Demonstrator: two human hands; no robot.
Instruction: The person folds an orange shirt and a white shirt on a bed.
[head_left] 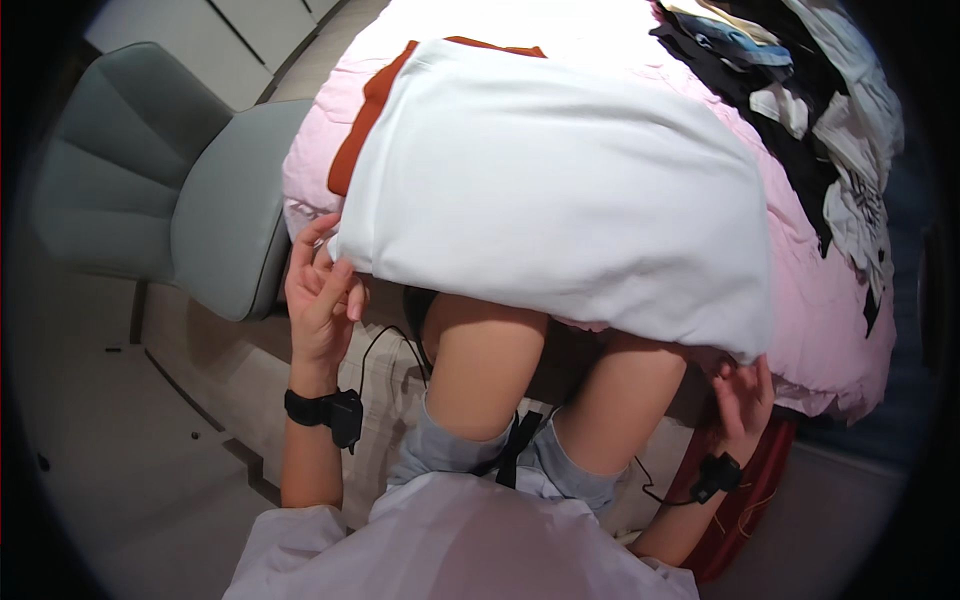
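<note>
A broad white cloth [560, 180], smooth with a few soft wrinkles, lies across the near end of the bed. Its exact kind cannot be made out. The thumb and fingers of my left hand [325, 285] pinch its near left corner. At the near right corner, my right hand [742, 395] grips the cloth between thumb and fingers. The near edge hangs over the bed's edge, above my knees. From under its far left side shows a rust-orange cloth [365, 135], mostly covered by the white one.
The bed has a pink quilted cover [800, 330]. A heap of dark, white and blue clothes [800, 110] lies on its far right. A grey chair [235, 190] stands to the left. Something red [735, 500] is low beside my right forearm.
</note>
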